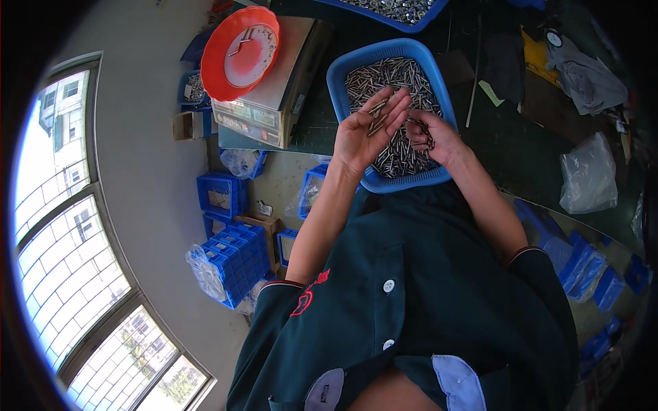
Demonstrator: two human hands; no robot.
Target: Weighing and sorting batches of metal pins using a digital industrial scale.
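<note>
A blue plastic basket (444, 89) on the dark green table is filled with many slim metal pins (401, 157). Over its left half, my left hand (367, 133) is turned palm up, fingers stretched and slightly cupped, with several pins lying across the palm and fingers. My right hand (442, 140) is beside it over the basket's right side, its fingers curled around a small bunch of pins. The two hands' fingertips come close together above the heap; whether they touch cannot be made out.
Left of the basket, a red-rimmed bowl (214, 65) with a few pins sits on a scale (257, 123). Another blue basket (411, 29) of small metal parts stands beyond. A clear plastic bag (589, 175) and a grey cloth (586, 82) lie right. Blue crates (236, 260) are stacked lower left.
</note>
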